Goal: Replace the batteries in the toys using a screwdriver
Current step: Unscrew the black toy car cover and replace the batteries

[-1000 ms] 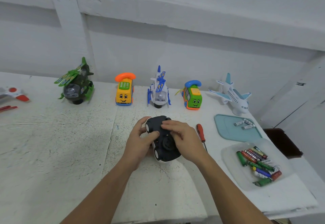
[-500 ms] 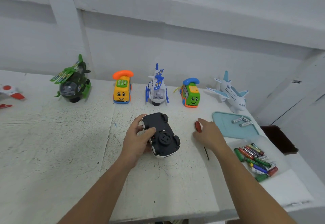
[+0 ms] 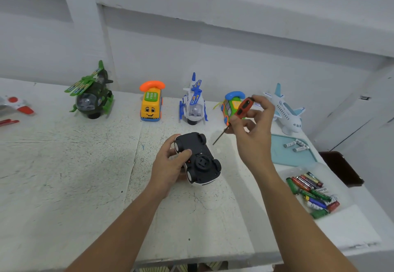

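A toy car (image 3: 198, 159) lies upside down on the white table, its black underside and wheels facing up. My left hand (image 3: 169, 166) grips its left side, thumb across the chassis. My right hand (image 3: 252, 130) is raised above and to the right of the car and holds a red-handled screwdriver (image 3: 243, 109). The thin shaft points down-left toward the car, its tip a short way off the front wheel.
Along the wall stand a green helicopter (image 3: 91, 98), a yellow phone car (image 3: 151, 104), a blue-white helicopter (image 3: 194, 105), a green phone car (image 3: 231, 105) and a white plane (image 3: 285, 111). A teal tray (image 3: 279, 156) holds three batteries. A clear tray (image 3: 345, 188) holds several colourful batteries.
My right hand left the car, reached right to the screwdriver on the table, and has lifted it above the car. My left hand keeps its hold on the car.
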